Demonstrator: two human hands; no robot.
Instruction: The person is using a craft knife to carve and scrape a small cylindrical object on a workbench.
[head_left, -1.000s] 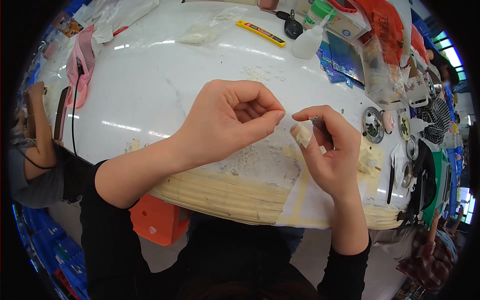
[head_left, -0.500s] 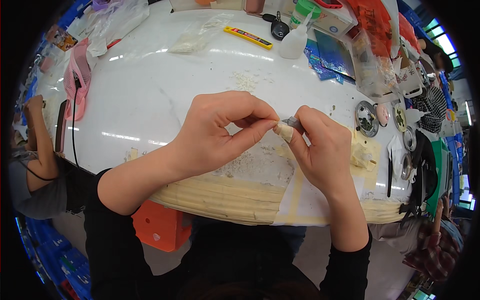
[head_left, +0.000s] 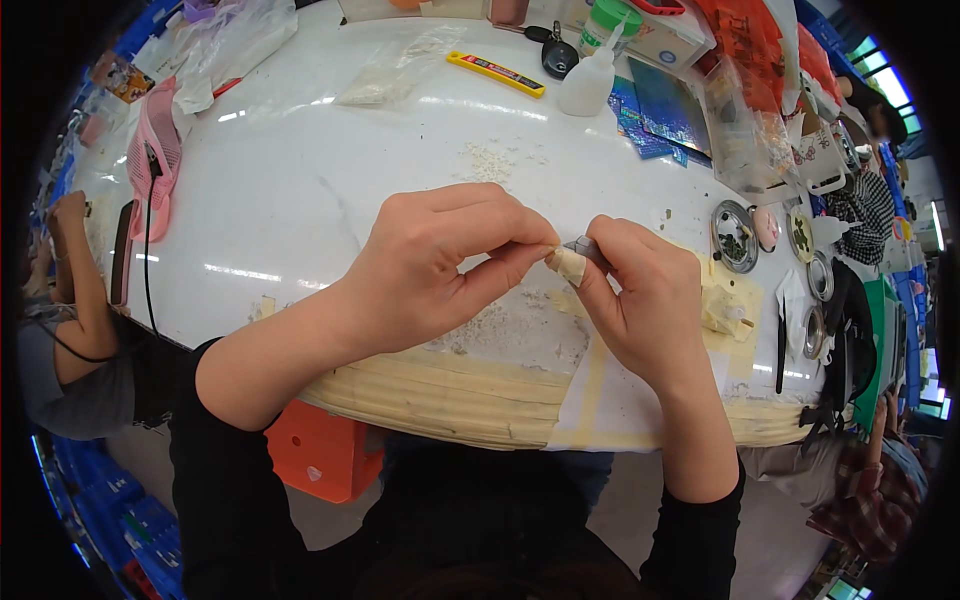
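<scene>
Over the middle of the white table, my left hand [head_left: 430,265] is closed in a pinch, thumb against forefinger. Whatever sits between those fingertips is too small to make out. My right hand [head_left: 650,295] grips a small grey metal blade [head_left: 586,246] between thumb and curled forefinger. Its thumb is wrapped in cream tape [head_left: 568,265] and meets the left fingertips, with the blade's tip close by. Beyond the hands, small pale bits [head_left: 487,160] lie scattered on the table.
A yellow flat case [head_left: 496,74], a white squeeze bottle [head_left: 588,85] and black keys [head_left: 559,58] lie at the back. Metal dishes [head_left: 735,237] stand on the right. Cream tape covers the table's front edge [head_left: 440,398]. An orange stool [head_left: 318,455] is below. Other people sit at both sides.
Both hands keep nearly the same place. The left fingers have shifted slightly, thumb and forefinger drawing a little closer together.
</scene>
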